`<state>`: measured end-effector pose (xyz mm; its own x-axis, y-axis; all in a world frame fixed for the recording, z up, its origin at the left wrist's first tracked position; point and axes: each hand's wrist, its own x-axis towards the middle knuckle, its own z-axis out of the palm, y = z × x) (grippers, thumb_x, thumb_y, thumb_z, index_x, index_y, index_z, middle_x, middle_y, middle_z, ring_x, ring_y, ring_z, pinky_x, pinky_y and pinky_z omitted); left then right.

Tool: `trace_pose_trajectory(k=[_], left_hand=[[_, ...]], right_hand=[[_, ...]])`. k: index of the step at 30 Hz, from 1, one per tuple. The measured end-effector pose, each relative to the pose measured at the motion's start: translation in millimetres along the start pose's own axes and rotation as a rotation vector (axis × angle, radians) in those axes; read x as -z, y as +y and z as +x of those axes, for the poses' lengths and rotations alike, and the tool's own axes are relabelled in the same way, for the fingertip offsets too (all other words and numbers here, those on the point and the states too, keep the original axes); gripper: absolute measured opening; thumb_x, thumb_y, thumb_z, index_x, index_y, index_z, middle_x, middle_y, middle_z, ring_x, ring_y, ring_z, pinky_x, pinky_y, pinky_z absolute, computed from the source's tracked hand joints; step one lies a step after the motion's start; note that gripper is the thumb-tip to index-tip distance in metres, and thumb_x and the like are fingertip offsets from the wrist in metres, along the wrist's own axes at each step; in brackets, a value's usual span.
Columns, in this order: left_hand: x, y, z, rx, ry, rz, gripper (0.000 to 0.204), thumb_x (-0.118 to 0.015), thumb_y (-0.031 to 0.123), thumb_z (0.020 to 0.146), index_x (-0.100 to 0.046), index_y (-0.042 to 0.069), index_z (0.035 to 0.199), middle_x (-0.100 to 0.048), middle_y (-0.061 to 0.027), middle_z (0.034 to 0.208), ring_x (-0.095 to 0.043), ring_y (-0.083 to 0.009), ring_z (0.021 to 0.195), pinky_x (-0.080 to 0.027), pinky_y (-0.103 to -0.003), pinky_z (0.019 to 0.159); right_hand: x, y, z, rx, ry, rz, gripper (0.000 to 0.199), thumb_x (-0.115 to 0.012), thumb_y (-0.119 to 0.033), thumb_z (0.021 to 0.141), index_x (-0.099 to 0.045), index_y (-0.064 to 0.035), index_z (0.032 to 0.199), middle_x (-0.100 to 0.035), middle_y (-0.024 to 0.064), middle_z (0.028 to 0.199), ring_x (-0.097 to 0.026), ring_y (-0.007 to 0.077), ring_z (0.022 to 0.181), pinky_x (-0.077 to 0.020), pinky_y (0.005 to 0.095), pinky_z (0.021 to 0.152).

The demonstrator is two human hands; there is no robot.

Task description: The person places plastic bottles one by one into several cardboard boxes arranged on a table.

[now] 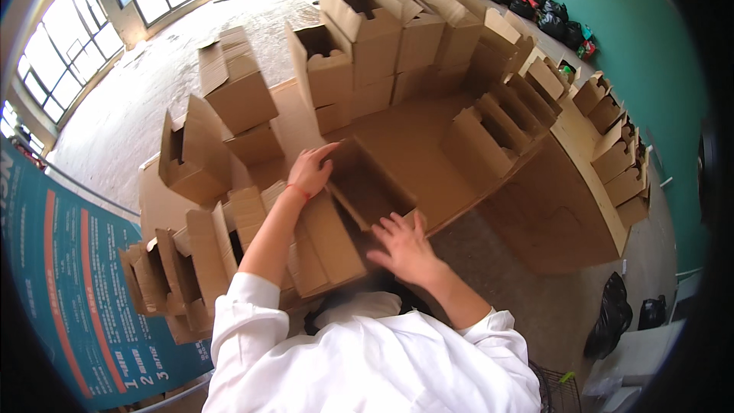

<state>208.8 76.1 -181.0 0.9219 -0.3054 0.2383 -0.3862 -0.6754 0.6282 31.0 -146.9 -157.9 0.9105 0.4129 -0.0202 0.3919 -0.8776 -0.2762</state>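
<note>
An open, empty-looking brown cardboard box stands right in front of me, its dark inside facing up. My left hand lies at its far left edge with the fingers stretched out, a red string around the wrist. At the near right edge, my right hand is open with fingers spread, close to a small flap of the box; whether it touches is hard to tell. Under and beside my left forearm is another cardboard box, its top flaps folded closed.
More cardboard boxes are stacked along the far side. Open boxes stand to the right, others to the left. A brown tabletop spans the middle. Beyond lies a board-topped table. Black bags line the green wall.
</note>
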Motion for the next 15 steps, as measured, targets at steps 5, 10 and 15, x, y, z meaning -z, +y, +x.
trace_pose_trajectory(k=[5, 10, 15], left_hand=[[-12, -6, -5, -0.009, 0.111, -0.221, 0.035, -0.049, 0.003, 0.08, -0.065, 0.011, 0.111, -0.065, -0.0098, 0.098, -0.061, -0.0225, 0.086, -0.047, -0.029, 0.079], [-8, 13, -5, 0.145, 0.065, -0.093, 0.03, -0.051, 0.005, 0.078, -0.07, 0.008, 0.101, -0.062, -0.0109, 0.083, -0.06, -0.0207, 0.07, -0.047, -0.032, 0.067], [-9, 11, -9, 0.156, 0.052, 0.027, 0.031, -0.052, 0.017, 0.08, -0.07, 0.012, 0.105, -0.066, -0.0104, 0.097, -0.062, -0.0288, 0.087, -0.05, -0.037, 0.08]], right_hand=[[-21, 30, -17, 0.164, 0.058, -0.067, 0.072, -0.069, -0.035, 0.08, -0.039, -0.0102, 0.14, -0.035, 0.0123, 0.146, -0.028, 0.0296, 0.138, -0.0143, 0.0621, 0.11], [-3, 54, -8, 0.283, 0.192, 0.174, 0.054, -0.068, -0.022, 0.08, -0.052, -0.0073, 0.13, -0.047, 0.0133, 0.137, -0.041, 0.0304, 0.129, -0.0291, 0.0544, 0.106], [84, 155, 29, -0.1, 0.676, 0.537, 0.026, -0.055, -0.008, 0.088, -0.061, -0.0012, 0.113, -0.058, 0.0161, 0.12, -0.052, 0.0327, 0.114, -0.0424, 0.0425, 0.098]])
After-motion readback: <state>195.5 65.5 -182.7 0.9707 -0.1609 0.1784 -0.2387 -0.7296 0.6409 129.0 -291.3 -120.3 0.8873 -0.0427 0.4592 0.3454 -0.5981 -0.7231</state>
